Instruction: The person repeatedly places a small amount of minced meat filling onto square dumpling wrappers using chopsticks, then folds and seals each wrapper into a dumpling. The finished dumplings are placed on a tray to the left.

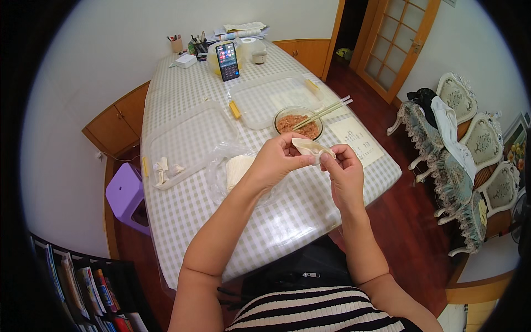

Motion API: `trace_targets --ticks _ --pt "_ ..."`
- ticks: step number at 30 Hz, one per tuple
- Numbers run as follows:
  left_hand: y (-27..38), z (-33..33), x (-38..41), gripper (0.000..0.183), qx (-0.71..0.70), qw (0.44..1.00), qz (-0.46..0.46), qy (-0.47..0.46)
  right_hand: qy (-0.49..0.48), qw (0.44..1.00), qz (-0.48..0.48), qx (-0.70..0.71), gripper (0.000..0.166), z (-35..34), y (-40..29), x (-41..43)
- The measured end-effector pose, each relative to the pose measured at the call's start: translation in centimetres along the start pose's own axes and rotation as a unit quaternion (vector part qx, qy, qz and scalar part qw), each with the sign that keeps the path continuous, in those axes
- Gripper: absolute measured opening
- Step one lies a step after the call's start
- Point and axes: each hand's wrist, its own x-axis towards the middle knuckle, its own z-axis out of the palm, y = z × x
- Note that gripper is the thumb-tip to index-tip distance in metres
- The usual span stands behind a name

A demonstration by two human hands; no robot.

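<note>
Between my two hands is a folded dough wrapper (309, 147), held up over the table near its front right. My left hand (280, 155) pinches one end with thumb and fingers, and my right hand (342, 164) grips the other end. Just beyond them stands a glass bowl (277, 129) of minced meat filling (290, 123), with a pair of chopsticks (325, 112) resting in it. A stack of wrappers (238, 172) lies in an opened clear plastic bag (215, 174), partly hidden by my left forearm. Several folded wontons (161, 171) sit at the near left corner of a translucent plastic tray (195, 133).
A second translucent tray or lid (265, 101) with yellow clips lies behind. A phone (227, 62) stands upright near a cup (259, 57). Paper with writing (356, 141) lies on the right. A purple stool (126, 193) is at the left, and upholstered chairs (456, 162) stand along the right.
</note>
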Motion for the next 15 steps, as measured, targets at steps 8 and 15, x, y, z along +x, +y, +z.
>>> trace_targets --ticks 8,15 --pt "-0.3 0.0 0.0 0.03 -0.084 0.993 -0.079 -0.031 0.01 0.998 -0.038 -0.055 0.013 0.0 1.0 0.0" --pt "0.0 0.0 0.1 0.033 -0.03 0.999 -0.007 -0.015 0.014 0.99 -0.051 -0.133 0.014 0.3 1.4 -0.3"
